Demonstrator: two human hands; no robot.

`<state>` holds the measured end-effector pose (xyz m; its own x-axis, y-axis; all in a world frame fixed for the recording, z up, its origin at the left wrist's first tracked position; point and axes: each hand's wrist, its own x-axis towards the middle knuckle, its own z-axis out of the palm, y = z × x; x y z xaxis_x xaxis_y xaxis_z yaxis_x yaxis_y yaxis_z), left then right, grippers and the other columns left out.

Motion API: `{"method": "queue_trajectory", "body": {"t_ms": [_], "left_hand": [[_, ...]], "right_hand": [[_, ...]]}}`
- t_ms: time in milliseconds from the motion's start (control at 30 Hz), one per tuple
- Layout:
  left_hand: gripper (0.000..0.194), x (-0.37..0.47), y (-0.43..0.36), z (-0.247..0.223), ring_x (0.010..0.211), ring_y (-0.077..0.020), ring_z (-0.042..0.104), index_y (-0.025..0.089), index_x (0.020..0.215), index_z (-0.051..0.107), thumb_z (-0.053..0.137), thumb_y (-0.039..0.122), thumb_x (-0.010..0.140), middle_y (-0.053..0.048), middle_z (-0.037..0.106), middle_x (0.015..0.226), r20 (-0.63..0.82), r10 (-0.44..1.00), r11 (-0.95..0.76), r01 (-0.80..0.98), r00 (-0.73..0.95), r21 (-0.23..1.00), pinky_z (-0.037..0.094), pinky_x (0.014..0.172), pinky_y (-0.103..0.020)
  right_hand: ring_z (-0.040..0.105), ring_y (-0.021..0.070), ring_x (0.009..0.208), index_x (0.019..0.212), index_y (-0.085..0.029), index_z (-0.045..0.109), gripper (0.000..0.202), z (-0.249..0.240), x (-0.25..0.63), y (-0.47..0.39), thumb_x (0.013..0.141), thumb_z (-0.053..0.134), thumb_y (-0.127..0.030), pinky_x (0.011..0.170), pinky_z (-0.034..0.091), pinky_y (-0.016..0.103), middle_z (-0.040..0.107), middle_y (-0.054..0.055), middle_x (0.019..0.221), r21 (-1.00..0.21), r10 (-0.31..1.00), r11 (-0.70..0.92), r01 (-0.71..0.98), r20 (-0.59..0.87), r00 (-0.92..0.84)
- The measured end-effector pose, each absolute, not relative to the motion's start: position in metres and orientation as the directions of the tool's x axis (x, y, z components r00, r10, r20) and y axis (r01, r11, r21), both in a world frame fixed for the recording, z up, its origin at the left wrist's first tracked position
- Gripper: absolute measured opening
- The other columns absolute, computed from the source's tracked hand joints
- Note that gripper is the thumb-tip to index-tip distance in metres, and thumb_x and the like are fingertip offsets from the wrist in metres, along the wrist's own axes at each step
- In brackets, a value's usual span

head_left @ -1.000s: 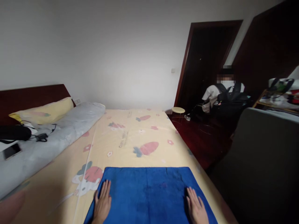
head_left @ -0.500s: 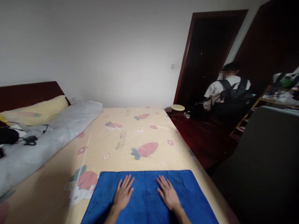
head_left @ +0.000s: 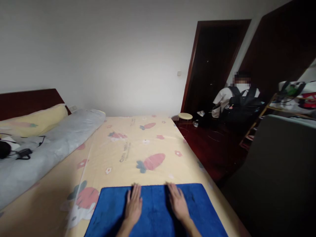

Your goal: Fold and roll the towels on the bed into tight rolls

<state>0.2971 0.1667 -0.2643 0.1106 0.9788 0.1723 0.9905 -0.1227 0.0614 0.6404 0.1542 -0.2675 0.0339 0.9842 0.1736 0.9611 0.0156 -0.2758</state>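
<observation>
A blue cloth [head_left: 154,214] lies spread on the bed, its far edge running straight across below the printed carrots. My left hand [head_left: 134,204] is over the left middle of the cloth, palm down, with fingers stretched toward the far edge. On the other side, my right hand [head_left: 178,202] is held the same way, its fingertips blurred at that edge. Both hands hold nothing, and a strip of blue cloth shows between them. Whether the palms press on the cloth or hover just above it, I cannot tell.
The bed [head_left: 138,148] has a yellow carrot-print sheet. At left lie a grey-white bundle [head_left: 61,148], a yellow pillow [head_left: 41,120] and a black adapter [head_left: 24,153]. A stool [head_left: 185,116], a seated person wearing a backpack [head_left: 243,103] and a dark panel [head_left: 274,164] are at right.
My hands have moved slightly toward the far edge of the cloth, and their fingers are closer together. The view has shifted a little.
</observation>
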Motion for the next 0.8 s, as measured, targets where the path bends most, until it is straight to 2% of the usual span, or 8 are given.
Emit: {"method": "queue_trajectory", "body": {"t_ms": [100, 233, 300, 367, 467, 533, 700, 800], "left_hand": [[0.056, 0.371, 0.162, -0.275, 0.146, -0.0178, 0.023, 0.024, 0.15, 0.01, 0.021, 0.02, 0.095, -0.002, 0.024, 0.158, 0.202, 0.916, -0.381, 0.911, 0.348, 0.16, 0.023, 0.118, -0.044], [0.054, 0.389, 0.171, -0.275, 0.145, -0.0177, 0.027, 0.032, 0.15, 0.015, 0.023, 0.028, 0.097, 0.001, 0.025, 0.158, 0.087, 0.897, -0.442, 0.866, 0.434, 0.234, 0.027, 0.117, -0.046], [0.051, 0.358, 0.179, -0.271, 0.146, -0.0195, 0.024, 0.036, 0.148, 0.023, 0.024, 0.036, 0.097, 0.002, 0.025, 0.158, 0.03, 0.943, -0.329, 0.919, 0.331, 0.216, 0.024, 0.117, -0.049], [0.053, 0.31, 0.183, -0.269, 0.147, -0.0229, 0.021, 0.032, 0.148, 0.028, 0.025, 0.042, 0.096, -0.002, 0.022, 0.159, 0.021, 0.997, -0.082, 0.986, 0.08, 0.148, 0.02, 0.117, -0.053], [0.061, 0.232, 0.184, -0.267, 0.148, -0.0246, 0.017, 0.022, 0.15, 0.024, 0.024, 0.047, 0.094, -0.007, 0.015, 0.161, 0.072, 0.968, 0.236, 0.971, -0.238, 0.039, 0.019, 0.117, -0.053], [0.064, 0.195, 0.183, -0.265, 0.147, -0.0241, 0.018, 0.02, 0.151, 0.02, 0.021, 0.049, 0.093, -0.007, 0.015, 0.161, 0.071, 0.938, 0.339, 0.941, -0.339, 0.017, 0.02, 0.116, -0.053], [0.064, 0.198, 0.168, -0.258, 0.148, -0.0237, 0.017, 0.012, 0.15, 0.019, 0.018, 0.041, 0.093, -0.008, 0.017, 0.16, 0.141, 0.935, 0.332, 0.943, -0.327, -0.012, 0.014, 0.118, -0.054], [0.061, 0.253, 0.139, -0.275, 0.147, -0.0222, 0.018, 0.019, 0.151, 0.016, 0.019, 0.039, 0.093, -0.002, 0.023, 0.158, 0.195, 0.979, 0.056, 0.998, -0.058, 0.017, 0.014, 0.119, -0.05]], "right_hand": [[0.026, 0.0197, 0.144, 0.149, -0.028, 0.028, 0.055, -0.257, 0.562, 0.159, 0.094, 0.024, -0.03, 0.117, 0.024, 0.045, 0.031, 0.002, 0.155, -0.432, 0.959, 0.285, 0.855, 0.133, -0.252], [0.023, 0.0227, 0.145, 0.148, -0.026, 0.029, 0.057, -0.258, 0.548, 0.164, 0.095, 0.03, -0.043, 0.116, 0.025, 0.048, 0.026, 0.005, 0.157, -0.471, 0.955, 0.275, 0.838, 0.031, -0.296], [0.024, 0.0227, 0.145, 0.147, -0.026, 0.033, 0.057, -0.263, 0.583, 0.164, 0.095, 0.028, -0.05, 0.117, 0.022, 0.049, 0.028, 0.005, 0.156, -0.413, 0.977, 0.2, 0.889, 0.019, -0.211], [0.024, 0.023, 0.145, 0.146, -0.023, 0.036, 0.06, -0.271, 0.634, 0.161, 0.094, 0.026, -0.053, 0.117, 0.02, 0.05, 0.03, 0.007, 0.155, -0.33, 0.999, 0.043, 0.943, 0.028, -0.035], [0.021, 0.023, 0.146, 0.147, -0.022, 0.033, 0.065, -0.286, 0.714, 0.15, 0.092, 0.024, -0.056, 0.118, 0.016, 0.051, 0.03, 0.006, 0.156, -0.233, 0.983, -0.165, 0.958, 0.038, 0.178], [0.02, 0.0226, 0.146, 0.148, -0.023, 0.031, 0.067, -0.293, 0.751, 0.142, 0.091, 0.02, -0.057, 0.118, 0.016, 0.052, 0.029, 0.005, 0.157, -0.222, 0.963, -0.257, 0.94, 0.026, 0.27], [0.026, 0.0327, 0.144, 0.146, -0.004, 0.031, 0.085, -0.293, 0.732, 0.122, 0.089, 0.013, -0.064, 0.117, 0.016, 0.057, 0.032, 0.02, 0.153, -0.24, 0.862, -0.41, 0.88, 0.214, 0.46], [0.026, 0.0297, 0.144, 0.149, -0.021, 0.029, 0.07, -0.297, 0.661, 0.1, 0.092, 0.022, -0.062, 0.116, 0.022, 0.054, 0.028, 0.008, 0.156, -0.284, 0.934, -0.126, 0.951, 0.29, 0.21]]}}
